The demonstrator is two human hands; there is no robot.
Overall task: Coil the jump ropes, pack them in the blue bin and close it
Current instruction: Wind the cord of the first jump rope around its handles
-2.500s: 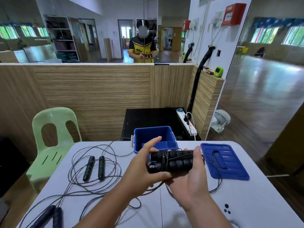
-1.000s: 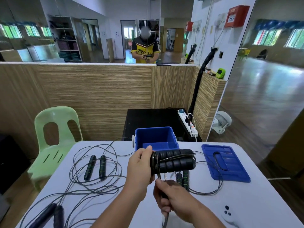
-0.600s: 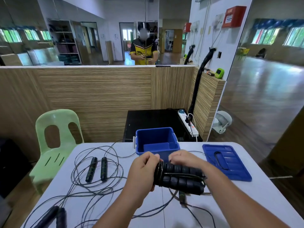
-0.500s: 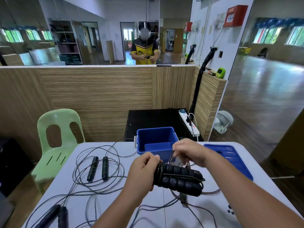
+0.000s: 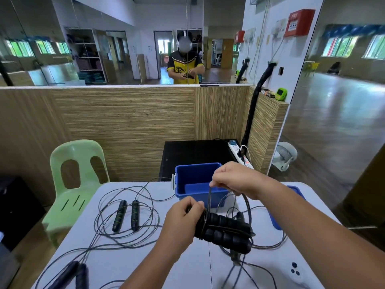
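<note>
I see the left hand (image 5: 183,222) wrapped tight around one end of the black rope handles (image 5: 225,230), just above the table (image 5: 193,272). The right hand (image 5: 231,180) pinches the thin cord (image 5: 209,198) and holds it up over them. The blue bin (image 5: 195,165) stands open right behind the hands. Another rope (image 5: 119,215) lies loose on the left.

One head-worn wide-angle camera looks forward and down, near the table (image 5: 135,261).

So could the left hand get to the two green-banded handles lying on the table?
Probably: nothing stands between the left hand and the green-banded handles. But it grips the black handle bundle, so it must let go first.
</note>
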